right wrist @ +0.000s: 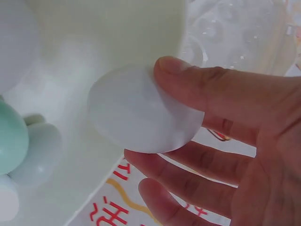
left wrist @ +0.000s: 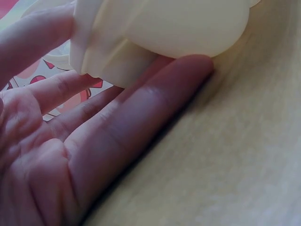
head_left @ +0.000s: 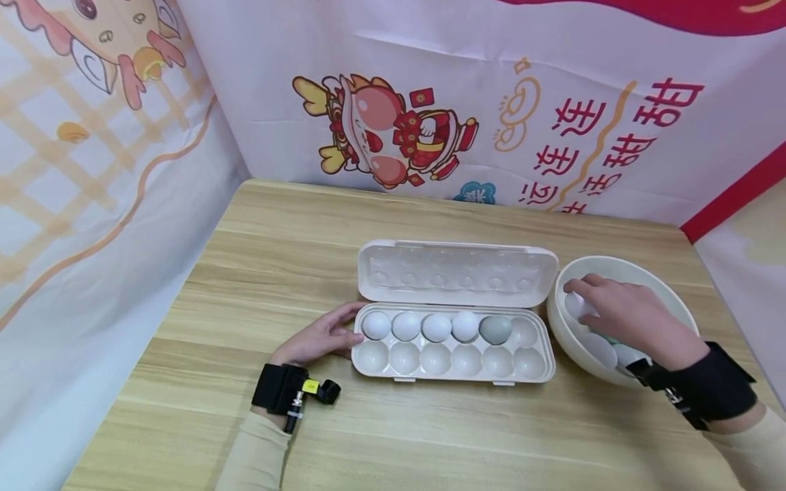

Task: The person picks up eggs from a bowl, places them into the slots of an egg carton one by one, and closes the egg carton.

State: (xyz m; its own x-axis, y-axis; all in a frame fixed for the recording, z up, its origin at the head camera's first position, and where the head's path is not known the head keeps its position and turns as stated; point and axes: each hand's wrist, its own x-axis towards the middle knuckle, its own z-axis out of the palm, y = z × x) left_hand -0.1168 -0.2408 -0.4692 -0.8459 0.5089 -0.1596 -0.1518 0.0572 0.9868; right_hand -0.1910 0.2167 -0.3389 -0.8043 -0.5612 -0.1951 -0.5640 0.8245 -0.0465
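A white plastic egg box [head_left: 454, 374] lies open on the table, lid [head_left: 457, 276] tilted back. Its far row holds several white eggs [head_left: 406, 326] and one grey-green egg [head_left: 495, 330]; that row's rightmost cup and the near row are bare. My left hand [head_left: 325, 334] holds the box's left end, thumb at the rim and fingers [left wrist: 141, 113] under the edge in the left wrist view. Inside the cream bowl [head_left: 561, 334], my right hand [head_left: 632, 314] pinches a white egg [right wrist: 136, 110] between thumb and fingertips.
More eggs lie low in the bowl, among them a white egg [head_left: 600, 349] and a mint-green egg [right wrist: 10, 136]. The bowl stands just right of the box on the wooden table [head_left: 245, 259]. A printed cloth [head_left: 258, 75] hangs behind the table.
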